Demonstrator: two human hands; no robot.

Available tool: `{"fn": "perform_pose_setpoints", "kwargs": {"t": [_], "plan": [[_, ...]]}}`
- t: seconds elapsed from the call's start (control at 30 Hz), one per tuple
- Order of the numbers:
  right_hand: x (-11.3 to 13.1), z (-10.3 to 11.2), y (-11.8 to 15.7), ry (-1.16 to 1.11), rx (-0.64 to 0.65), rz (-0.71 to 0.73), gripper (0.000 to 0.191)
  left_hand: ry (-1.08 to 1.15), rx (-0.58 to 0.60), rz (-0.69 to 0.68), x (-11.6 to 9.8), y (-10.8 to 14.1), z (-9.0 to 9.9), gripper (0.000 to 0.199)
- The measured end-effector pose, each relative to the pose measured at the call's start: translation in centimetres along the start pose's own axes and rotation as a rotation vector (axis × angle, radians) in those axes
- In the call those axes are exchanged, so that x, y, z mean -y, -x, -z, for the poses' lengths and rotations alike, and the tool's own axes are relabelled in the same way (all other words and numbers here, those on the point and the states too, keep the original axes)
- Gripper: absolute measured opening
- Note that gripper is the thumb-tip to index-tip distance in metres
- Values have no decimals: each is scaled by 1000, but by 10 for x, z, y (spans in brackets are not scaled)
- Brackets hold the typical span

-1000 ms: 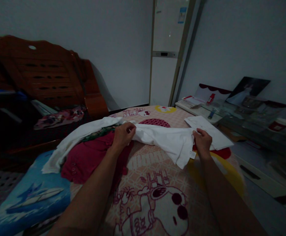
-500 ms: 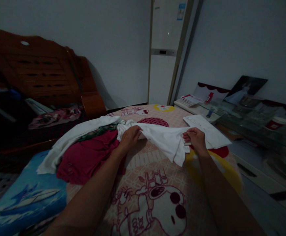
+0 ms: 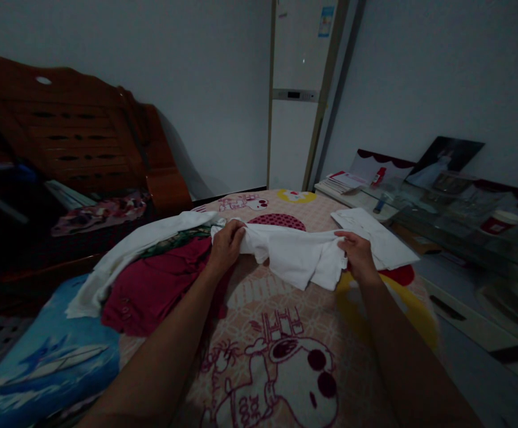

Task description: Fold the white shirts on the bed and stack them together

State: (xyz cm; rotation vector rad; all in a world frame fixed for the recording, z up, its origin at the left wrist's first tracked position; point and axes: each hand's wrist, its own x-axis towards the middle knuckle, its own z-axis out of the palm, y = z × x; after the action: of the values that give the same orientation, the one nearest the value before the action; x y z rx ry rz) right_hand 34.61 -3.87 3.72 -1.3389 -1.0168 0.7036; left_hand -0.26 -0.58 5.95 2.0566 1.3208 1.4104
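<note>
A: Where there is print, what can be read?

B: Little. Blue label (image 3: 325, 22) high on the tall white unit (image 3: 295, 53), too small to read. Small tag (image 3: 344, 262) at the right end of the white garment (image 3: 301, 255), unreadable. Letters on the shirt of the cartoon dog (image 3: 306, 380), not certain.

A: Hands?

B: Left hand (image 3: 227, 244), fingers curled, pinching the garment's upper edge. Right hand (image 3: 357, 252), thumb and fingers closed on its other top end. Both forearms reach in from the bottom edge, angled toward the cloth.

A: Garment's place?

B: Stretched between the hands, over the patterned bedspread (image 3: 241, 303); red cloth (image 3: 161, 285) to the left, folded white cloth (image 3: 375, 235) just beyond the right hand.

A: Hard to make out?

B: Left fingertips, partly hidden behind the hand. Garment's far left end bunches behind that hand. Dim light; upper arms cut off.
</note>
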Motion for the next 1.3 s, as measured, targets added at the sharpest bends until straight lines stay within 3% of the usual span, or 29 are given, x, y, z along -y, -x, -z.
{"fn": "perform_pose_setpoints", "kwargs": {"t": [0.13,0.23,0.3,0.4,0.47,0.53,0.6,0.7,0.83,0.93,1.03,1.13,1.23,1.3], "plan": [[2,20,-13,-447,-223,-123,29,452,23,202,0,-5,18,24],[-1,33,-20,-538,-321,-163,20,675,224,377,0,-1,33,28],[-3,38,-22,-557,-319,-193,17,710,417,450,-2,4,39,30],[0,42,-19,-544,-204,-247,18,676,690,454,-4,9,42,33],[5,43,-14,-510,-97,-254,21,654,762,409,-5,8,40,38],[12,45,-7,-459,6,-218,26,640,678,383,-4,6,36,43],[17,46,-1,-407,90,-173,32,589,490,369,1,2,31,42],[19,50,5,-366,134,-125,37,360,329,277,15,-2,20,35],[15,59,9,-347,84,-52,37,-161,387,87,35,0,6,24],[14,65,11,-314,81,2,34,-428,482,29,40,2,1,24],[17,62,8,-317,73,44,29,-467,545,28,39,2,0,25],[17,49,0,-269,-33,70,31,-471,531,41,36,3,-1,27],[8,32,-8,-16,-128,124,33,-472,469,44,35,4,-5,31],[-4,19,-10,203,-69,256,35,-475,452,37,35,5,-8,31]]}}
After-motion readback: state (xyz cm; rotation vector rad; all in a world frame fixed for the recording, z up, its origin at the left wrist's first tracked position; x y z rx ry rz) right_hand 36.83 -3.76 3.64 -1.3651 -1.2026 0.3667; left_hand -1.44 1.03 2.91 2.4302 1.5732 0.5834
